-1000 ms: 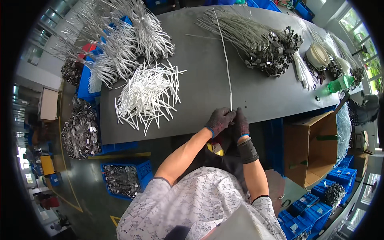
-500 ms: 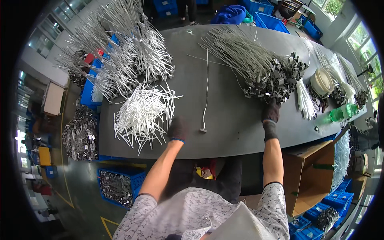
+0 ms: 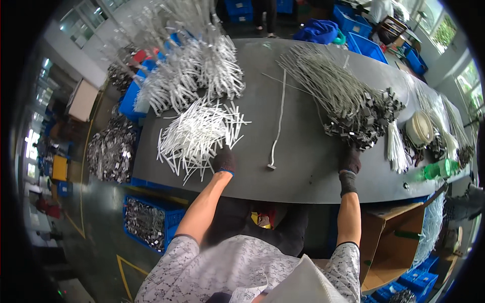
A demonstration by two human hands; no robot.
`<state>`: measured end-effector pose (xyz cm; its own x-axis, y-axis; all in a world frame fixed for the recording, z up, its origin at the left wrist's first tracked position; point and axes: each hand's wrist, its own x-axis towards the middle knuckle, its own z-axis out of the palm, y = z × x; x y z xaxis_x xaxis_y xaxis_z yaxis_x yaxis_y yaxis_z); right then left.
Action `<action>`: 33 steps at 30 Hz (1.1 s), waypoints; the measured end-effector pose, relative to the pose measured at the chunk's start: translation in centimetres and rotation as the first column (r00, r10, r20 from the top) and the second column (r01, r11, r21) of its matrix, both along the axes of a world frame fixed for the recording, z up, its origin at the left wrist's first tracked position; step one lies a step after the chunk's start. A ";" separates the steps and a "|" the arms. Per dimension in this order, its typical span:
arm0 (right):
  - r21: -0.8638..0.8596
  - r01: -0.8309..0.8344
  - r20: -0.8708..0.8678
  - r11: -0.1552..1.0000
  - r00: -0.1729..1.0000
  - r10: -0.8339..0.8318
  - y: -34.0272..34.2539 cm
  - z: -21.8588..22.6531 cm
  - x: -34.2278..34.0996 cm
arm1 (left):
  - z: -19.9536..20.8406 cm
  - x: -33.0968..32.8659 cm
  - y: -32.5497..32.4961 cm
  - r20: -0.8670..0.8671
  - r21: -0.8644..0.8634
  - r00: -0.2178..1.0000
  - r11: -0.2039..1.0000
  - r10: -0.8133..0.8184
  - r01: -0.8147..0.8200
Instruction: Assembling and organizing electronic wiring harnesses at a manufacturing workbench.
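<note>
Both hands have parted, left hand (image 3: 225, 161) touching white tubes (image 3: 194, 137), right hand (image 3: 349, 159) touching dark-tipped cables (image 3: 348, 108).

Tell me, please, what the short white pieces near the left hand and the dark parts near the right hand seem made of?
The white pieces look like matte plastic tubing: uniform, pale, without shine. The dark parts on the grey cables are probably metal or hard plastic, blocky with faint glints. The left hand and right hand wear dark knitted gloves.

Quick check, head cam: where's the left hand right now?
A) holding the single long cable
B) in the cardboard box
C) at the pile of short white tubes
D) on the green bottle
C: the gloved left hand rests at the near edge of the pile of short white tubes, apart from the single long cable lying beside it on the table.
</note>
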<state>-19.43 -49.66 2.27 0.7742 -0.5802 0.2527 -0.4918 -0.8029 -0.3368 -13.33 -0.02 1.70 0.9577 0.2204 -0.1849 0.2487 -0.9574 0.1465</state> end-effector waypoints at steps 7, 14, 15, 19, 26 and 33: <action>-0.060 0.065 -0.126 0.996 0.989 -0.072 -1.5 0.2 -3.5 | 0.3 0.6 1.6 -0.142 -0.062 0.986 0.995 -0.089 0.081; 0.986 -0.135 0.135 -0.095 0.991 -0.008 2.4 0.0 -14.0 | 1.2 1.1 1.9 -0.177 -0.075 0.970 0.985 -0.165 0.154; 0.990 -0.133 0.131 -0.045 0.991 -0.037 3.7 -0.1 -16.3 | 1.2 1.1 2.2 -0.161 -0.077 0.968 0.980 -0.194 0.184; 0.973 -0.044 0.020 0.225 0.994 0.104 6.9 -2.0 -26.0 | 0.1 1.3 2.7 -0.188 -0.071 0.943 0.962 -0.274 0.265; 0.464 -0.185 -0.563 0.866 0.694 0.450 12.6 -13.3 -48.6 | -1.4 1.1 3.5 0.013 -0.069 0.914 0.912 -0.405 0.405; 0.554 -0.120 -0.371 0.824 0.850 0.373 17.9 -14.4 -51.8 | 0.0 -1.3 3.0 -0.372 -0.836 0.928 0.444 -0.024 -0.324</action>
<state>-71.24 -31.73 -12.12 0.8573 -0.2970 -0.4205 -0.4947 -0.7012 -0.5134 -14.65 2.94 1.67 0.7829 -0.0910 -0.6155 0.5679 -0.2995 0.7666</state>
